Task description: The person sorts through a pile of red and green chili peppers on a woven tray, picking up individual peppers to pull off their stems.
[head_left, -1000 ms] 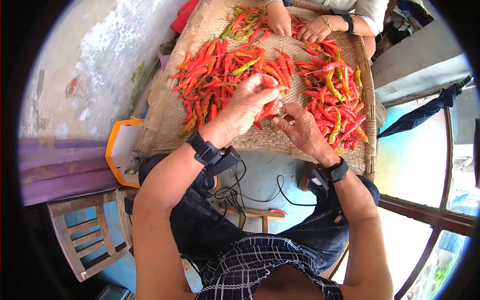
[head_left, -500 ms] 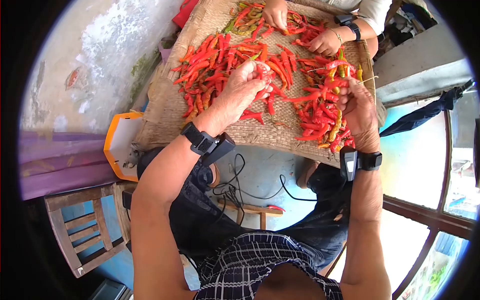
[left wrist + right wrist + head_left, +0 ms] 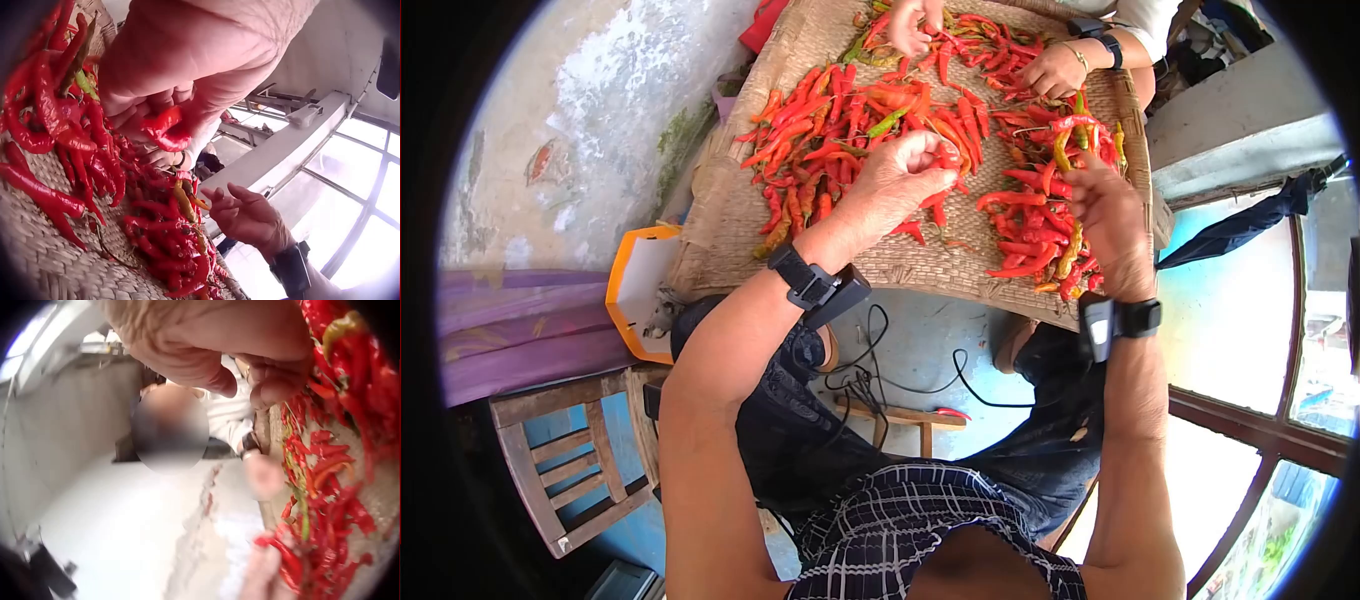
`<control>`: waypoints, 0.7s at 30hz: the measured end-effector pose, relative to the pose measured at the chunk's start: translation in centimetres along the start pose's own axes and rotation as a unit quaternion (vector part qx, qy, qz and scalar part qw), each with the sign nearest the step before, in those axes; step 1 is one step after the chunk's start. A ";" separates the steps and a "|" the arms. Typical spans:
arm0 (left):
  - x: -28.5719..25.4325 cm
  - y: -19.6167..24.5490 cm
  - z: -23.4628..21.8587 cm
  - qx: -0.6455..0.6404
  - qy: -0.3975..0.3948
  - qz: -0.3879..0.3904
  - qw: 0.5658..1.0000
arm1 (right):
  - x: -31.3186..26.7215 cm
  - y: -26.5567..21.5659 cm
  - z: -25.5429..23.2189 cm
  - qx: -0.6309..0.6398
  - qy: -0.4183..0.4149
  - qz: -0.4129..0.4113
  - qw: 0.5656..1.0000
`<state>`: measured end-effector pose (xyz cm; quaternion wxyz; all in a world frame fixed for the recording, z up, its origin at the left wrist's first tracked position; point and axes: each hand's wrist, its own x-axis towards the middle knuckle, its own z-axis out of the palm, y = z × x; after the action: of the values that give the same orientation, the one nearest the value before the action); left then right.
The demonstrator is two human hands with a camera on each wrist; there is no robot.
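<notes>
In the head view the left hand (image 3: 890,195) grips red chillies (image 3: 946,155) in curled fingers, above the tray's middle. The left wrist view shows a bent red chilli (image 3: 167,130) sticking out from under its fingers. The right hand (image 3: 1112,222) hovers at the right edge of the right-hand chilli pile (image 3: 1030,240). Its thumb and fingertips stand apart, loosely bent, with nothing visible between them in the right wrist view. A larger heap of red chillies (image 3: 800,150) lies left of the left hand, with a green one (image 3: 887,122) on it.
The woven tray (image 3: 970,275) spans the space before the person. Across it, another person's hands (image 3: 915,25) work over more chillies. An orange-rimmed container (image 3: 640,290) stands left of the tray, above a wooden chair (image 3: 580,460). Black cables (image 3: 865,375) lie on the floor.
The right hand has gone from beside the left hand to the right pile; a thin stem seen at its fingers half a second ago is no longer visible. Across the tray, one hand has shifted left.
</notes>
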<state>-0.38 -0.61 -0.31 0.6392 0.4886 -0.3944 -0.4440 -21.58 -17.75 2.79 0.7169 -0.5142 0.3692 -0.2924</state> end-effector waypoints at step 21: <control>-0.5 -0.1 1.0 0.002 0.045 -0.063 0.997 | -1.1 1.0 2.6 0.090 0.030 0.030 0.995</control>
<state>-1.49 -0.45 -0.19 0.6264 0.5326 -0.3349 -0.4602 -20.01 -15.16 2.59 0.7573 -0.4269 0.3782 -0.3182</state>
